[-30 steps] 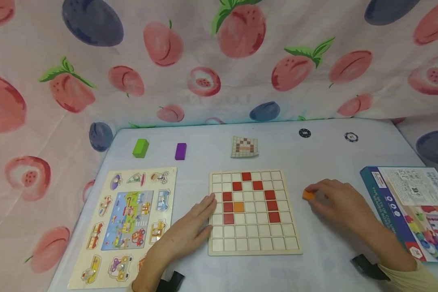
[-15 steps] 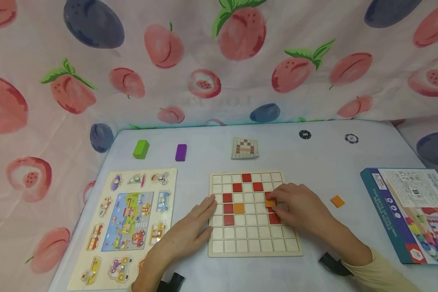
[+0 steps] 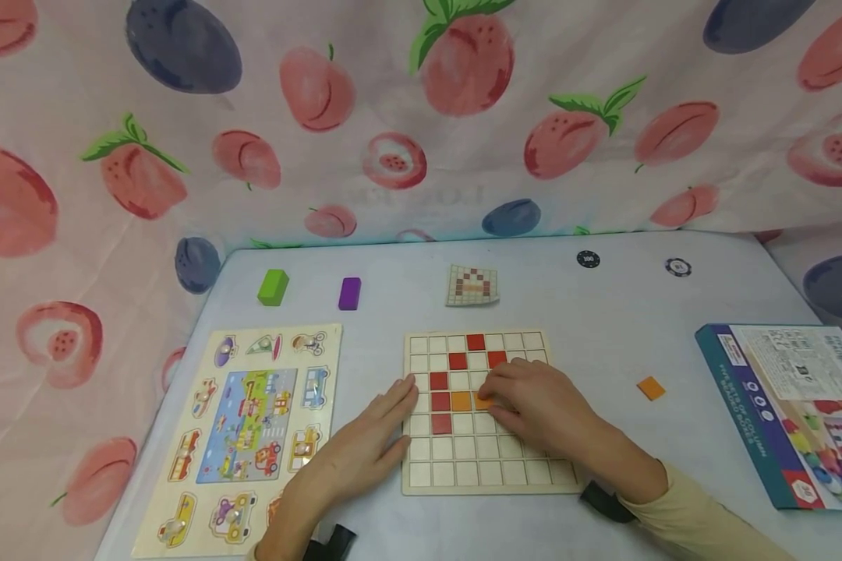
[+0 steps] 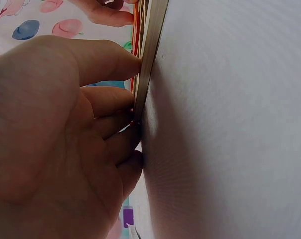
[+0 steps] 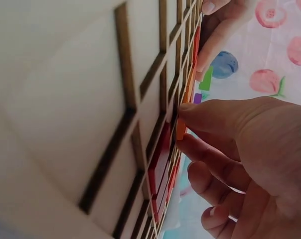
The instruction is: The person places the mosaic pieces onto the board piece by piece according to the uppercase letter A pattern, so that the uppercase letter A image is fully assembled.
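A wooden grid board (image 3: 491,488) lies in the middle of the table with several red square tiles (image 3: 440,424) in its cells. One orange tile (image 3: 460,401) sits in the fourth row beside a red one. Directly right of it, my right hand (image 3: 543,401) pinches another orange tile (image 5: 181,128) between thumb and index finger, at the grid's surface. The right hand covers part of the board's right side. My left hand (image 3: 365,436) rests at the board's left edge, fingers extended and fingertips touching the rim, as the left wrist view also shows.
A loose orange tile (image 3: 651,388) lies right of the board. Behind it are a pattern card (image 3: 472,285), two chips (image 3: 589,259), a green block (image 3: 273,287) and a purple block (image 3: 349,294). A vehicle puzzle (image 3: 323,343) lies left, a box (image 3: 779,405) right.
My right hand has picked up an orange tile from the table right of the board and carried it left over the grid. The left hand has stayed at the board's edge.
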